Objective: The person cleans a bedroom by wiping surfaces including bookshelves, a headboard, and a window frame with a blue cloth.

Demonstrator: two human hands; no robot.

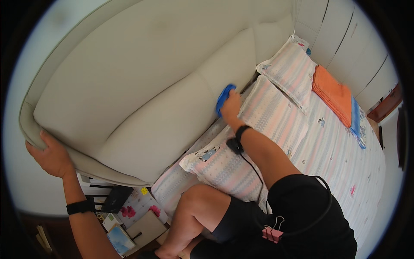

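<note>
A padded beige headboard [155, 77] spans the upper left of the head view. My left hand [53, 155] rests on its outer rim, thumb on the front face and fingers around the edge. In my right hand [231, 108] is a blue cloth [223, 98], pressed against the lower padding of the headboard, just above the mattress. The fingers on the cloth are partly hidden behind it. Beside my right forearm lies a striped pillow [210, 171] with a cartoon print.
More striped pillows [271, 113] lie along the bed. A folded orange blanket [331, 94] sits on the striped sheet [339, 165], near white wardrobe doors [352, 42]. Below my left hand, a black router [116, 197] stands on a flowered bedside surface [142, 204]. A cable runs from my right wrist.
</note>
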